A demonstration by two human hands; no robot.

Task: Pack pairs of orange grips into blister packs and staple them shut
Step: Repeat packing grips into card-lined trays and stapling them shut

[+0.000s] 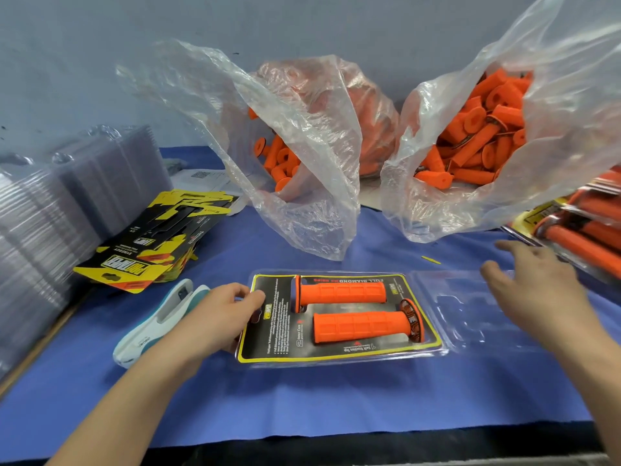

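An open blister pack (433, 353) lies in the middle of the blue cloth, holding a black and yellow card with two orange grips (342, 292) side by side. Its clear lid half (470, 317) is folded out flat to the right. My left hand (218, 317) pinches the pack's left edge between thumb and fingers. Over the clear lid half hovers my right hand (534, 290), fingers spread and relaxed, holding nothing. A white and teal stapler (158, 321) lies just left of my left hand, partly hidden by my wrist.
Two clear plastic bags (302, 183) (487, 136) of loose orange grips stand at the back. Printed cards (151, 243) are piled at the left beside stacks of empty clear blisters (43, 223). Finished packs (584, 230) lie at the right edge.
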